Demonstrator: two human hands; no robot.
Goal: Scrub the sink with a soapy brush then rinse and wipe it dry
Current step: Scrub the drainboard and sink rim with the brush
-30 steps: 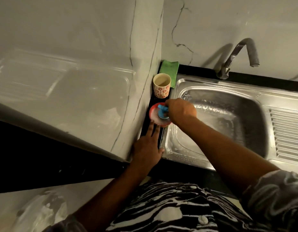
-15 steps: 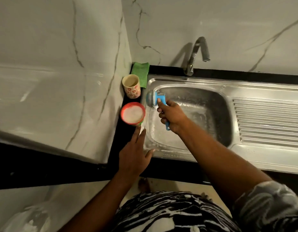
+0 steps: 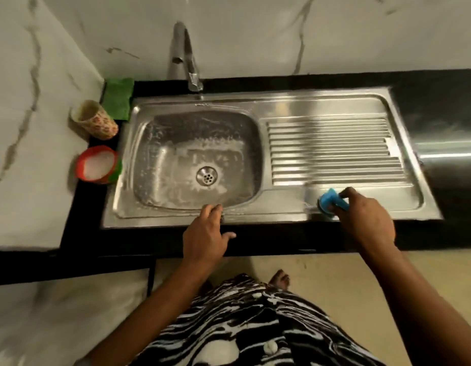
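Observation:
A stainless steel sink (image 3: 255,101) with a soapy basin and a ribbed drainboard (image 3: 332,151) sits in a black counter. My right hand (image 3: 366,220) grips a blue brush (image 3: 331,203), its head pressed on the flat front strip of the drainboard. My left hand (image 3: 205,233) rests flat on the sink's front rim, fingers spread, holding nothing. A red bowl of white soap foam (image 3: 98,165) stands on the counter left of the basin. The drain (image 3: 207,175) lies in the basin's middle.
A tap (image 3: 185,62) rises behind the basin. A patterned cup (image 3: 97,118) and a green cloth (image 3: 118,97) sit at the back left corner. White marble walls close in the left and back. The black counter (image 3: 440,107) continues to the right.
My right hand carried the brush from the soap bowl, past the basin's left rim, across to the drainboard's front right. My left hand slid right along the counter edge. The view swung right.

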